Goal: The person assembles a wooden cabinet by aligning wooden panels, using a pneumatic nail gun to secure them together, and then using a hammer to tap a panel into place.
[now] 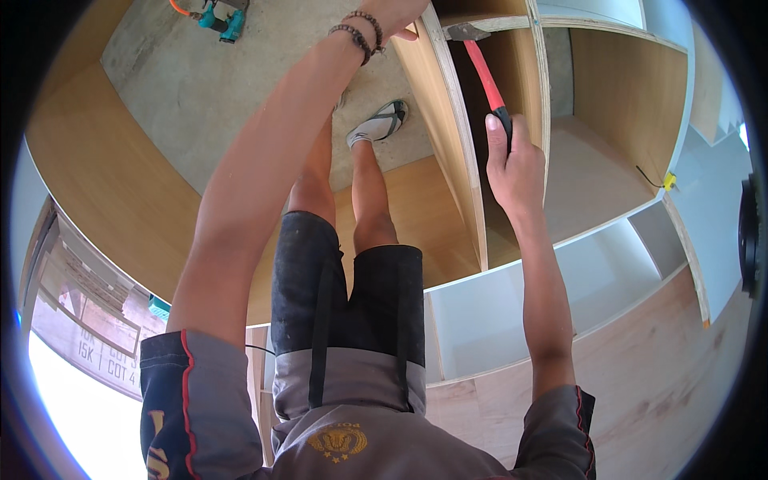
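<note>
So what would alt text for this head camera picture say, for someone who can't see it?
Seen from above, a person's right hand grips a red-handled hammer inside a plywood cabinet frame, while the left hand, beaded bracelets at its wrist, holds the upright panel's top edge. Bare concrete floor lies below.

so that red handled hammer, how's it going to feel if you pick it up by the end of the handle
Probably top-heavy: the hammer has a metal head far from where the right hand holds it. The slim handle looks straight, so likely stiff. The dark grip section under the fingers should keep it from slipping, though its texture is too small to tell.
</note>
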### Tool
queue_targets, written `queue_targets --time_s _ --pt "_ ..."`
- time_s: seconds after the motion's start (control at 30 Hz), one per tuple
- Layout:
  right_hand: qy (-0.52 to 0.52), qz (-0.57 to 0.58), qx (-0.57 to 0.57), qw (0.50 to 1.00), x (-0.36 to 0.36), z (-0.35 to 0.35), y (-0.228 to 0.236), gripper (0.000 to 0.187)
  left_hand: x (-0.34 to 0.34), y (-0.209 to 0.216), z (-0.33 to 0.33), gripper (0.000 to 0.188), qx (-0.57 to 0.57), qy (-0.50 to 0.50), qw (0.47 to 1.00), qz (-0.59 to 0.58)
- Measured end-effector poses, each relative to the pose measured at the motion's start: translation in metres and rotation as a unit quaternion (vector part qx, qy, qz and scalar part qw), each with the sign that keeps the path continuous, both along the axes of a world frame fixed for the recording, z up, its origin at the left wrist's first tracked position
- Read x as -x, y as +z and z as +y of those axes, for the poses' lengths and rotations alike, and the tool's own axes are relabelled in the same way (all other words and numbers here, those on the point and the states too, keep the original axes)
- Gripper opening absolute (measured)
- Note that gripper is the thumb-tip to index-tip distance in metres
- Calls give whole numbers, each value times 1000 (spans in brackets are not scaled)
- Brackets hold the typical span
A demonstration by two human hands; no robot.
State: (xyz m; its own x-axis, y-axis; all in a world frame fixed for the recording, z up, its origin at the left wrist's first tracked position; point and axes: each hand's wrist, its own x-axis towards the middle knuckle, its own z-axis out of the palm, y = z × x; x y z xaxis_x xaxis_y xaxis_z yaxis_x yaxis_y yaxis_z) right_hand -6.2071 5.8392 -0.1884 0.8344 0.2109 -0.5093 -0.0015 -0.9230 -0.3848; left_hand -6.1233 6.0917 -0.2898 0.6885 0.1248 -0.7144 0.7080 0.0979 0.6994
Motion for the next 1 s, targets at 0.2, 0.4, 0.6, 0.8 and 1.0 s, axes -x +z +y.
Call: queue_targets --time_s 0.2,0.4,0.6,0.8,1.0 --pt "13 -59 -6 998 6 5 -7 40 11 -9 -1 111 84 73 993 -30" --pt "53 -26 71 996 3 6 -1 39 28 -7 -6 96 93 115 989 -27" --pt "-8 39 8 999 -8 5 20 38 63 -45 -28 70 96 318 941 -64" --pt "10 -15 34 999 -4 4 -2 36 60 -75 -72 65 2 407 913 -24" --pt "59 -15 26 998 -10 -9 -10 36 33 -87 -94 67 90 533 840 -34"
